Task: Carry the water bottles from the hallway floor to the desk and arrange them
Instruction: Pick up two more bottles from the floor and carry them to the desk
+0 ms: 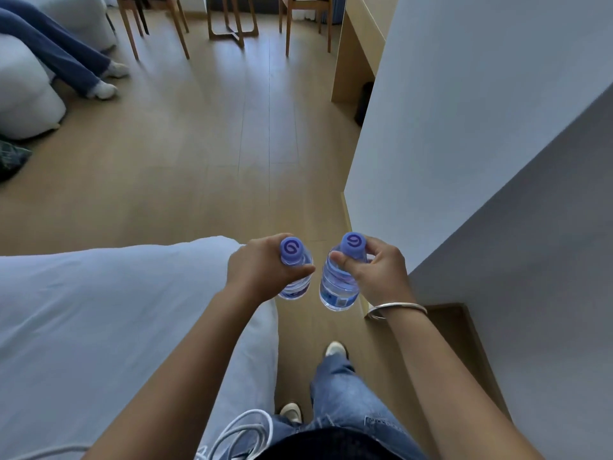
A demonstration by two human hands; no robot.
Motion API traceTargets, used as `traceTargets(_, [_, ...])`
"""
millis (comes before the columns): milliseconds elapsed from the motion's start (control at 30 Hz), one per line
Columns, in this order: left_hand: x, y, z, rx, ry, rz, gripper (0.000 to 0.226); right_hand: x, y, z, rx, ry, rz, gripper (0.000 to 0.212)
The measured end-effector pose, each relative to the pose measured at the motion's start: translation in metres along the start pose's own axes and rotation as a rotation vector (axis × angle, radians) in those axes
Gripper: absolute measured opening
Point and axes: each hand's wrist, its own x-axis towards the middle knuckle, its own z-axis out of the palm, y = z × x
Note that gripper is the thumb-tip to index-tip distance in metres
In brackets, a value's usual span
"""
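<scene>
At the far left a seated person's legs (63, 51) in dark trousers and pale socks stretch out from white bedding (26, 94) onto the wooden floor (199, 144). Nearer, a second bed (99, 310) with a pale sheet fills the left side, its corner ending just left of the hands. A white cable (245, 429) loops at the near edge, over the wearer's jeans (338, 393). The left hand (257, 272) grips the left bottle (297, 280) high up, fingers curled round the neck just under the purple cap (292, 249), thumb across the near side; the clear body hangs below the hand, upright, above the floor beside the bed corner. Just to its right, apart by a narrow gap, the right bottle (338, 283) hangs from the right hand (378, 273), which pinches it at the neck below its own cap (353, 242), thumb on the left side and fingers wrapped behind; this bottle tilts a little, its base swinging toward the left one. A silver bangle (396, 308) circles the right wrist. Both bottles are in the air, well above the floor, ahead of the wearer's shoes (335, 348). Far ahead stand wooden chairs (305, 21) and a small table (232, 24). To the right of those, the desk (358, 38) juts from behind the grey wall (464, 127), well apart from the bottles, with a dark bin (365, 101) at its foot.
</scene>
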Motion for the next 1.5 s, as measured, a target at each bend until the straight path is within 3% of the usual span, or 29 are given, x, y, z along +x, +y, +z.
traceTargets(400, [0.243, 0.014, -0.006, 0.070, -0.085, -0.026, 0.030, 0.251, -0.003, 0.008, -0.044, -0.056, -0.078, 0.023])
traceTargets(700, [0.415, 0.040, -0.023, 0.015, -0.027, -0.047, 0.028, 0.428, -0.025, -0.010, -0.076, -0.023, -0.152, 0.029])
traceTargets(1500, [0.871, -0.010, -0.101, 0.071, -0.163, 0.136, 0.035, 0.844, -0.083, 0.071, -0.028, 0.172, 0.061, 0.016])
